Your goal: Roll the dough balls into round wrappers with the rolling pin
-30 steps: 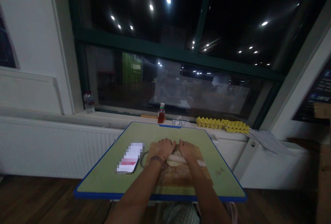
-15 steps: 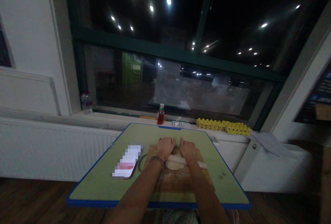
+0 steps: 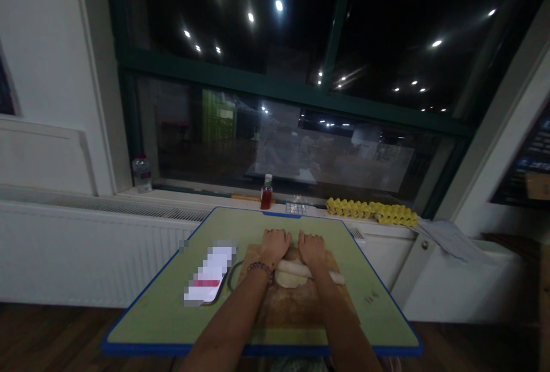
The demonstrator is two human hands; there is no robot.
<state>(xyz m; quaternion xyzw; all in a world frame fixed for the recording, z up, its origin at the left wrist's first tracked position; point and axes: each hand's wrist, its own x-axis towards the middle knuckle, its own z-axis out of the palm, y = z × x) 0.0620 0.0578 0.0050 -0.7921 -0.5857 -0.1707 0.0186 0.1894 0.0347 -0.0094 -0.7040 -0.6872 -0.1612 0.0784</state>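
A pale rolling pin (image 3: pixel 294 269) lies at a slight slant across a wooden board (image 3: pixel 296 309), its right end showing past my right wrist. Just on the near side of the pin is a flat, round piece of dough (image 3: pixel 290 280), partly covered by it. My left hand (image 3: pixel 275 245), with a beaded bracelet at the wrist, is closed over the pin's left end, which it hides. My right hand (image 3: pixel 313 247) is closed too, its heel over the pin farther right. Both sets of fingers curl down beyond the pin, towards the board's far edge; the fingertips are hidden.
A phone (image 3: pixel 212 274) lies left of the board on the green, blue-edged table (image 3: pixel 163 309), beside a dark ring-shaped thing (image 3: pixel 232 276). Along the windowsill stand a red sauce bottle (image 3: pixel 266 193), a clear bottle (image 3: pixel 141 174) and yellow egg trays (image 3: pixel 372 211).
The camera view has shifted slightly, so the table sits a little lower. Both hands stay at the rolling pin, and the dough looks much the same.
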